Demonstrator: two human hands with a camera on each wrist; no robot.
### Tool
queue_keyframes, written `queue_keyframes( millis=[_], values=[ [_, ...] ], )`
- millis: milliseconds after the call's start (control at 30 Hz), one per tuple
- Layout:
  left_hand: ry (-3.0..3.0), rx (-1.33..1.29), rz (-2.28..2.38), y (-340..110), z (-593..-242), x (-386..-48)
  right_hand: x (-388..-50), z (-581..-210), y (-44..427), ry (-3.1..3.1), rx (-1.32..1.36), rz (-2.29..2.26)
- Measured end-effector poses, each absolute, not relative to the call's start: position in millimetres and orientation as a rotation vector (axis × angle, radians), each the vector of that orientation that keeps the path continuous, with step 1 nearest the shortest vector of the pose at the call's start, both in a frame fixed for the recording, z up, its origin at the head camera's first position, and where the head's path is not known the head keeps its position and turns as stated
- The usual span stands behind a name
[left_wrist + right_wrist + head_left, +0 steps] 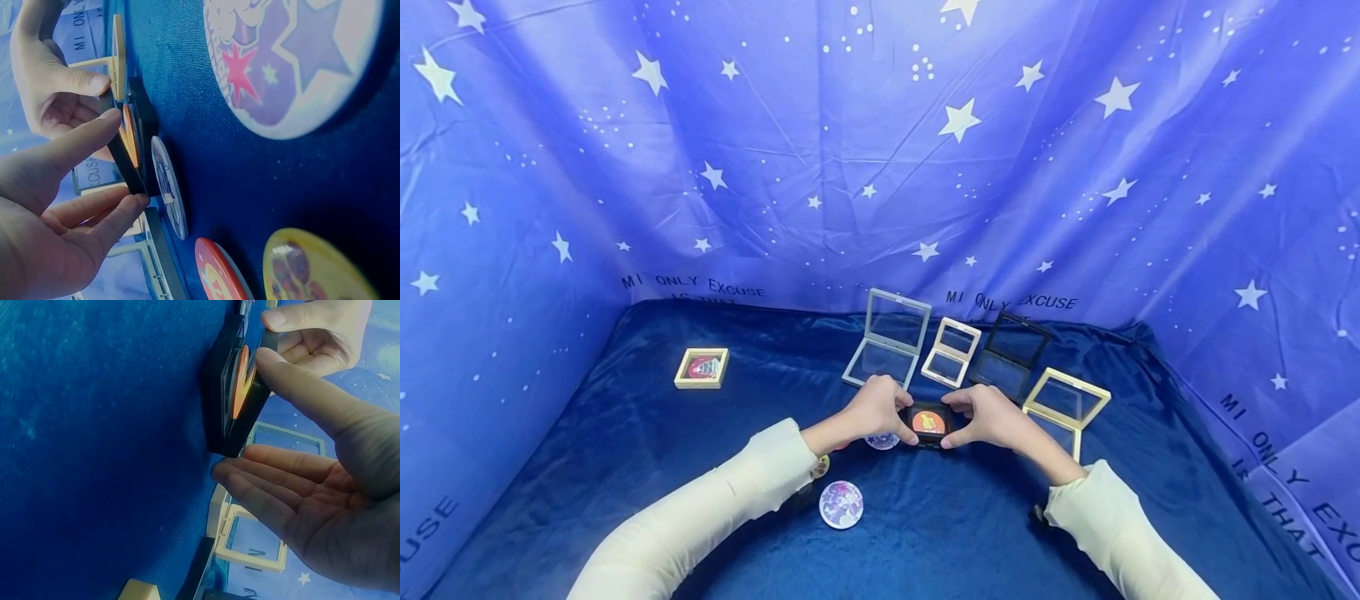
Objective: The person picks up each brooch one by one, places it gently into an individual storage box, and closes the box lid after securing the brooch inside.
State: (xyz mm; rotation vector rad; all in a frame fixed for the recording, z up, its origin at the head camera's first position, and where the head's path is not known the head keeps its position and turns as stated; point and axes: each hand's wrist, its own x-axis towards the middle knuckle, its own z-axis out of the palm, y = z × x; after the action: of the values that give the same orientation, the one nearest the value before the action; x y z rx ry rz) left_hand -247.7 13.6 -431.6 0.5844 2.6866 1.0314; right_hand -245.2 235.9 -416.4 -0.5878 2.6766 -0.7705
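Between the left grip [880,408] and right grip [994,417], which pinch its edges, a square black display case [214,384] stands ajar over blue velvety cloth [587,442], a round orange badge [929,422] inside. Closing it seems the step; even pressure should follow.

Black frame [216,394] ajar, orange badge [928,422] inside

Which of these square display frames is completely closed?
The pale yellow square plastic frame lying at far left, red picture inside. The grey frame, pale pink frame, rightmost yellow frame and rear black frame stand open; the held black frame is ajar.
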Motion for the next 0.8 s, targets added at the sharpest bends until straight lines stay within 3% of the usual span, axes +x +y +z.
queue_keyframes(
  millis=[800],
  values=[
    [2.760,0.681,0.899,18.5,-432.3,-245.7,-244.2,-417.3,229.8,2.756,-0.634,-0.636]
  ],
)
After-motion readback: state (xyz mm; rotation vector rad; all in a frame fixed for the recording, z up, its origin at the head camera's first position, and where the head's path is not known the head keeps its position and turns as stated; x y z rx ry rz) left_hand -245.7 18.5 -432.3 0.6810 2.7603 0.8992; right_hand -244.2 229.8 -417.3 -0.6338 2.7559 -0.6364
